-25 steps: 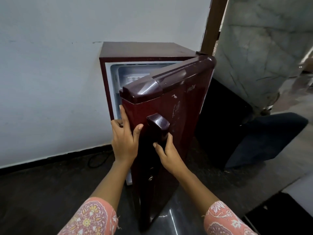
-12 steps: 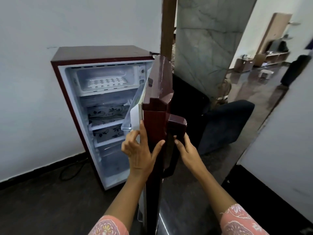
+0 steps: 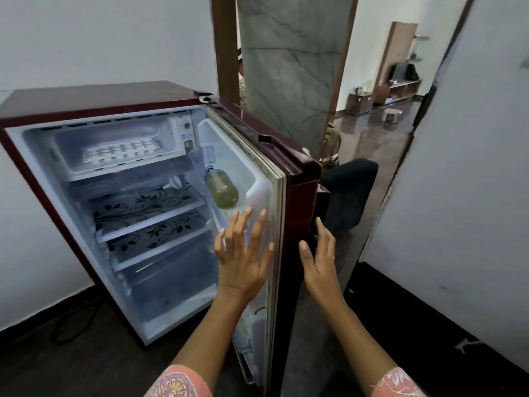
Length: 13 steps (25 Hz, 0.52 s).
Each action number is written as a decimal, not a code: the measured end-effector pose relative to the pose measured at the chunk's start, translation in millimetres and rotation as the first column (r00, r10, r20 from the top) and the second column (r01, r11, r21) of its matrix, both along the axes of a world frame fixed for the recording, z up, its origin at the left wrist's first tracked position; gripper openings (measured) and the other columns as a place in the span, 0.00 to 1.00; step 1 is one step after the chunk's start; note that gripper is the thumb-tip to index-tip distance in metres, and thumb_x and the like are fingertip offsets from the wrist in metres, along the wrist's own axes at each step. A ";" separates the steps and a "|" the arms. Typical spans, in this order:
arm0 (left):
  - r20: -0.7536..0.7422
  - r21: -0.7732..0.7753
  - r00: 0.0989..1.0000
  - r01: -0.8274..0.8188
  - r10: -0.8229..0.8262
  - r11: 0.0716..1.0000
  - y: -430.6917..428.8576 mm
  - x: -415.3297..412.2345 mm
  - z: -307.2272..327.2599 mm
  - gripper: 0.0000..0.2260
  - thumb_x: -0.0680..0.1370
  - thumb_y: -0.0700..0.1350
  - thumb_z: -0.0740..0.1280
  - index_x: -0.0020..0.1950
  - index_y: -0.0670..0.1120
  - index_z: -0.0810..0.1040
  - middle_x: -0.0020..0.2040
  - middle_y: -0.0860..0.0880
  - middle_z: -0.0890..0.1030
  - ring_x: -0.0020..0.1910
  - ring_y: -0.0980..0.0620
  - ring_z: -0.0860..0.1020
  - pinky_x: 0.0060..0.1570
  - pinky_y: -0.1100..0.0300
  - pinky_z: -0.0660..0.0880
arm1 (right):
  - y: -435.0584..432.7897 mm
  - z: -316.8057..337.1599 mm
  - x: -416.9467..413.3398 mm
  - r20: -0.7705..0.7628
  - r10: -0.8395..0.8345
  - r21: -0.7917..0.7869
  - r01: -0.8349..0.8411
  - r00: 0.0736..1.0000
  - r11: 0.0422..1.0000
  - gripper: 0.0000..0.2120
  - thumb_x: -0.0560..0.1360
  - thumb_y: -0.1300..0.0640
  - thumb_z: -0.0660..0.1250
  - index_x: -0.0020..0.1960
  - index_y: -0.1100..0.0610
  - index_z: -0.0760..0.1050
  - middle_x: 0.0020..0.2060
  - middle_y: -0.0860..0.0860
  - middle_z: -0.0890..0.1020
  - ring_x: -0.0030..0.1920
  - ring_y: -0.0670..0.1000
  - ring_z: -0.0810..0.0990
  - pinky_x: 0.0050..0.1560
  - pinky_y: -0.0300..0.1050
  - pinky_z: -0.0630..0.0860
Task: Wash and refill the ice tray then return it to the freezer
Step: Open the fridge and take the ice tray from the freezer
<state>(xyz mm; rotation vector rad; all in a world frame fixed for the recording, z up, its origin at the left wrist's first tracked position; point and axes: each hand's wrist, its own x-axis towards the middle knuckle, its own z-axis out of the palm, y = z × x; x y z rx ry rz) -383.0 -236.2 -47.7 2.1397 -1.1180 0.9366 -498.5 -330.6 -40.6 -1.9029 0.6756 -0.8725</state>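
A small maroon fridge (image 3: 94, 96) stands against the white wall with its door (image 3: 297, 179) swung wide to the right. In the freezer compartment at the top lies a white ice tray (image 3: 121, 151). My left hand (image 3: 243, 253) is open with fingers spread, just in front of the door's inner white edge. My right hand (image 3: 320, 259) is open too, on the outer side of the door near its dark handle (image 3: 322, 204). Neither hand holds anything.
A greenish bottle (image 3: 221, 186) lies in the door's upper rack. Floral-patterned shelves (image 3: 143, 204) fill the fridge's middle. A marble pillar (image 3: 289, 67) and a dark chair (image 3: 349, 190) stand behind the door. A white wall (image 3: 458, 196) closes in on the right.
The door has swung from nearly shut to wide open. Both hands have come off the door edge and handle, fingers now spread.
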 end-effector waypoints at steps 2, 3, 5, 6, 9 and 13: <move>-0.076 0.042 0.996 -0.042 0.045 0.998 -6.0 -1.0 -3.1 0.27 0.78 0.56 0.53 0.75 0.49 0.56 0.74 0.45 0.59 0.74 0.47 0.56 0.67 0.48 0.55 | -4.3 0.4 -3.3 -0.013 0.019 -0.085 -0.020 1.000 0.996 0.34 0.70 0.32 0.56 0.68 0.30 0.39 0.71 0.39 0.52 0.72 0.41 0.53 0.71 0.55 0.56; -0.107 0.070 0.992 -0.052 0.059 0.996 -9.2 -1.1 -5.2 0.27 0.78 0.56 0.52 0.75 0.48 0.55 0.75 0.45 0.58 0.75 0.47 0.55 0.68 0.47 0.54 | -7.8 1.1 -4.0 -0.026 0.012 -0.129 -0.015 1.000 0.991 0.37 0.70 0.34 0.58 0.69 0.30 0.36 0.72 0.40 0.50 0.70 0.37 0.51 0.71 0.53 0.55; -0.139 0.138 0.988 -0.050 0.069 0.989 -16.3 0.2 -9.9 0.28 0.78 0.57 0.50 0.76 0.47 0.53 0.77 0.44 0.56 0.76 0.48 0.52 0.70 0.46 0.52 | -17.0 3.6 -4.2 -0.054 -0.025 -0.187 0.014 0.998 0.982 0.43 0.70 0.36 0.62 0.71 0.36 0.33 0.75 0.45 0.46 0.70 0.37 0.48 0.69 0.50 0.54; -0.147 0.165 0.987 -0.038 0.063 0.986 -20.1 0.8 -12.4 0.29 0.78 0.57 0.49 0.77 0.48 0.52 0.77 0.44 0.55 0.76 0.49 0.51 0.71 0.47 0.50 | -22.1 4.8 -4.2 -0.071 -0.042 -0.187 0.028 0.997 0.982 0.44 0.71 0.38 0.63 0.71 0.38 0.32 0.76 0.47 0.44 0.71 0.39 0.47 0.69 0.50 0.53; -0.190 0.194 0.982 0.027 0.010 0.981 -33.3 0.6 -17.8 0.30 0.78 0.57 0.50 0.78 0.50 0.45 0.78 0.49 0.44 0.76 0.53 0.44 0.72 0.52 0.41 | -36.6 8.2 -4.2 -0.112 -0.060 -0.131 0.045 0.992 0.990 0.44 0.75 0.47 0.65 0.70 0.41 0.30 0.76 0.51 0.41 0.75 0.51 0.49 0.70 0.54 0.55; -0.195 0.229 0.981 0.068 -0.023 0.971 -51.7 -5.3 -15.3 0.31 0.78 0.56 0.52 0.78 0.49 0.46 0.78 0.47 0.47 0.76 0.51 0.46 0.71 0.51 0.42 | -56.1 14.5 -3.0 -0.145 -0.125 -0.107 0.110 0.982 0.988 0.42 0.77 0.61 0.62 0.68 0.40 0.30 0.76 0.52 0.47 0.74 0.53 0.57 0.69 0.50 0.60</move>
